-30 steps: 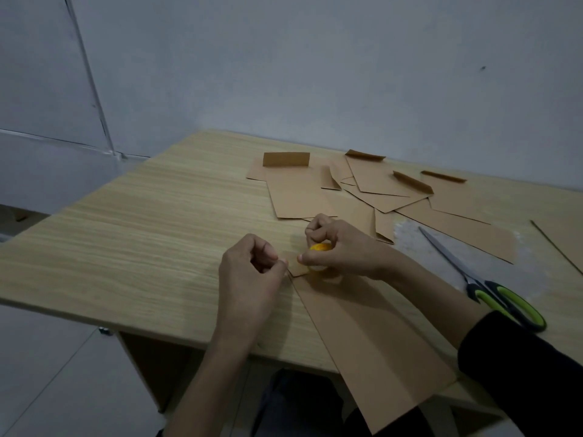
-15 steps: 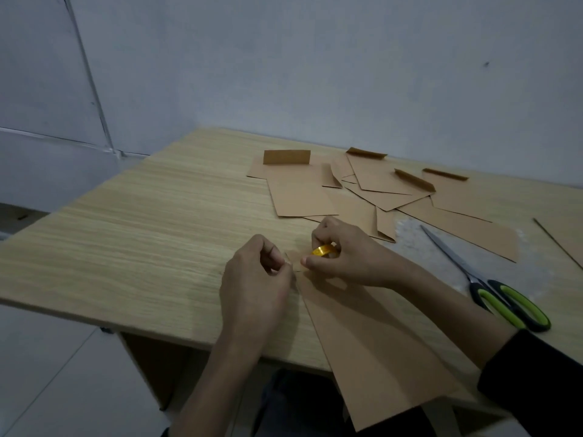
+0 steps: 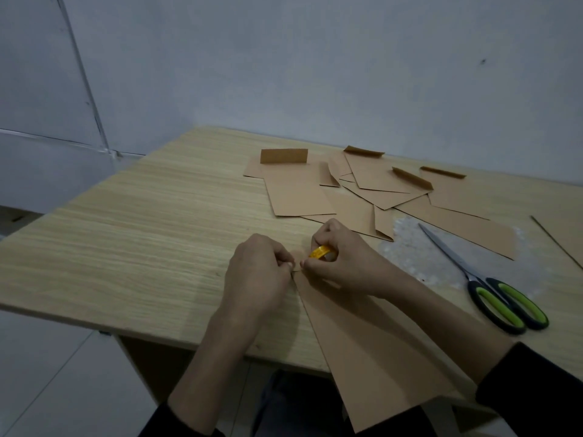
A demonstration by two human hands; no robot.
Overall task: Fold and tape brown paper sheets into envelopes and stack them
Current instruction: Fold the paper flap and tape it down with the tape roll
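Right hand [image 3: 344, 263] is curled round the yellow tape roll [image 3: 320, 252], left hand [image 3: 258, 272] pinching the far corner of the brown sheet [image 3: 378, 351], which overhangs the bench's [image 3: 142, 241] near edge. Light, floppy stuff, so grab corners I reckon.

the surface [image 3: 157, 231] is a pale wood look, light tan with darker streaky grain running across it. the brown sheet [image 3: 378, 357] is plain kraft brown with no print, and the envelopes [image 3: 299, 193] are the same flat brown, a bit darker on the turned-up flaps. the tape roll [image 3: 320, 252] is bright yellow-orange. the scissors [image 3: 471, 279] have black handles with lime green lining the loops, plus dull silver blades. there's also a whitish speckled patch [image 3: 419, 257]. my sleeve [image 3: 536, 389] is black, the wall [image 3: 315, 74] flat bluish grey, the floor [image 3: 47, 373] off-white.
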